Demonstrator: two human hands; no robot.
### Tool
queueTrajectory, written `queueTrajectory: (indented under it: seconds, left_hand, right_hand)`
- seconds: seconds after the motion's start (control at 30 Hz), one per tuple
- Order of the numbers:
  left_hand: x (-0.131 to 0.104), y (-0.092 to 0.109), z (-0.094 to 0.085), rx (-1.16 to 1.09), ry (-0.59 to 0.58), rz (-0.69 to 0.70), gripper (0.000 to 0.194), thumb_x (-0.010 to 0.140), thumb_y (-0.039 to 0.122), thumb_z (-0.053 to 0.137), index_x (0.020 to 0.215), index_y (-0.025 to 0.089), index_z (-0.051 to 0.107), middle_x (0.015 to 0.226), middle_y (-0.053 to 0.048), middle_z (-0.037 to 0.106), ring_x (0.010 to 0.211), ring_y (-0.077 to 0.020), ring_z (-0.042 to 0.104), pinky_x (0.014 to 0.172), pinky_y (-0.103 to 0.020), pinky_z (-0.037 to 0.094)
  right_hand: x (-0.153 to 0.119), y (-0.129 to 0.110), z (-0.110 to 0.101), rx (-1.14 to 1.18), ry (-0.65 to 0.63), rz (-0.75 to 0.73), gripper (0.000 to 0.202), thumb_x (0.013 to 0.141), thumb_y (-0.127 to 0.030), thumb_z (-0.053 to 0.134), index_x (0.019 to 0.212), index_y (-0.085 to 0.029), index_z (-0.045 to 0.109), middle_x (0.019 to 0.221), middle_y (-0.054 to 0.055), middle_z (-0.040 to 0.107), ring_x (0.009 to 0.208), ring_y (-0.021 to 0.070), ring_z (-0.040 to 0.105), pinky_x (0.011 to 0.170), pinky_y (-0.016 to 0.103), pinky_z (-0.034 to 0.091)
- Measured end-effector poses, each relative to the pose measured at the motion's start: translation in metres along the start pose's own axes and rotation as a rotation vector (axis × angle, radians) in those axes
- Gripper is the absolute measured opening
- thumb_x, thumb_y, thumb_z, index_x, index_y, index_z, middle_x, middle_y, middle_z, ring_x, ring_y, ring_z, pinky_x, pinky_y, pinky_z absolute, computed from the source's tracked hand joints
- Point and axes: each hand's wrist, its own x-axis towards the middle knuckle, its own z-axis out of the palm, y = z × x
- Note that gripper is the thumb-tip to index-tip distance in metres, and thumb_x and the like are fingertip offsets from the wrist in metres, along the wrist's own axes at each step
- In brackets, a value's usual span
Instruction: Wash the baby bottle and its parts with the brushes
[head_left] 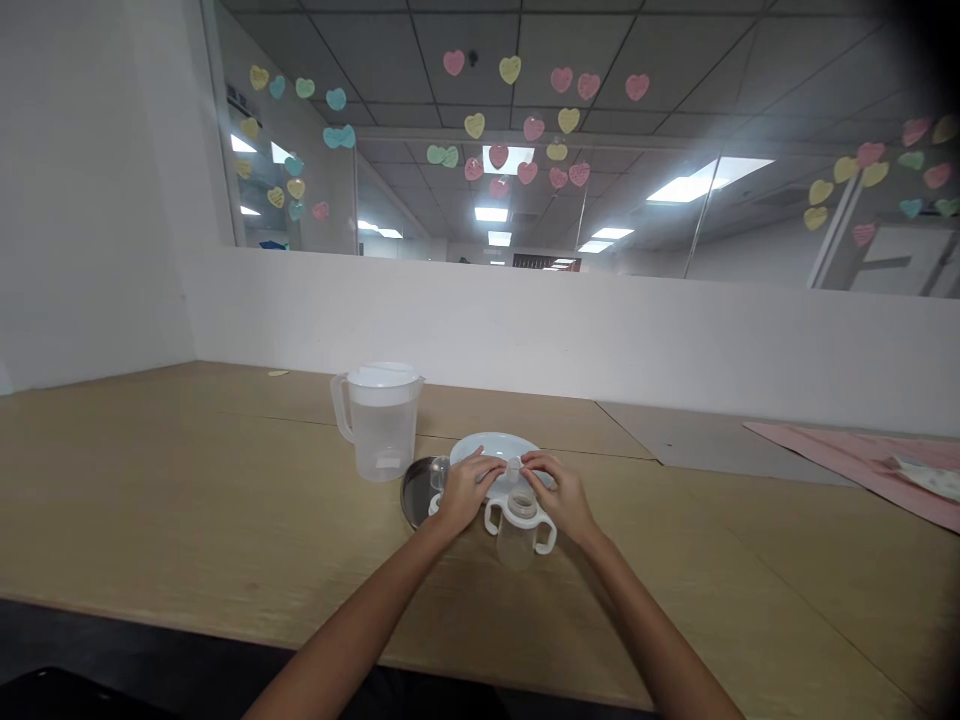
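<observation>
Teat [514,468] pinched between fingertips of left hand [463,488] and right hand [562,492] above handled bottle [519,522]; likely soft, light, slippery (grip rim, not tip).

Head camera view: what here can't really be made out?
- Small clear part pinched between left hand and right hand: too small to identify.
- Metal dish: partly hidden by the left hand.
- Pale blue plate: near edge covered by both hands.
- Two-handled bottle: contents unclear.
- Pitcher: fill level unclear through the frosted wall.
- Pink cloth: cut off at the right edge.
</observation>
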Motion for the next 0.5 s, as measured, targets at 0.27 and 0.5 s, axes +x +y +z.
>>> queueTrajectory:
  seconds: [0.27, 0.5]
  left_hand:
    - [0.007, -0.001, -0.001, 0.021, -0.035, -0.025, 0.023, 0.084, 0.029, 0.041, 0.088, 0.019, 0.062, 0.091, -0.002, 0.066, 0.084, -0.0141, 0.060, 0.099, -0.037, 0.034]
    - [0.011, 0.003, -0.005, 0.013, -0.068, -0.023, 0.026, 0.085, 0.030, 0.039, 0.090, 0.018, 0.061, 0.095, -0.003, 0.065, 0.088, -0.0140, 0.059, 0.102, -0.039, 0.028]
  right_hand:
    - [0.001, -0.025, -0.011, -0.410, 0.193, -0.368, 0.011, 0.083, -0.013, 0.038, 0.087, -0.017, 0.047, 0.083, 0.008, 0.055, 0.080, 0.0166, 0.053, 0.071, 0.031, 0.045]
    - [0.003, -0.031, -0.017, -0.477, 0.362, -0.456, 0.011, 0.080, -0.012, 0.040, 0.087, -0.019, 0.044, 0.078, 0.006, 0.053, 0.075, 0.0163, 0.053, 0.065, 0.031, 0.045]
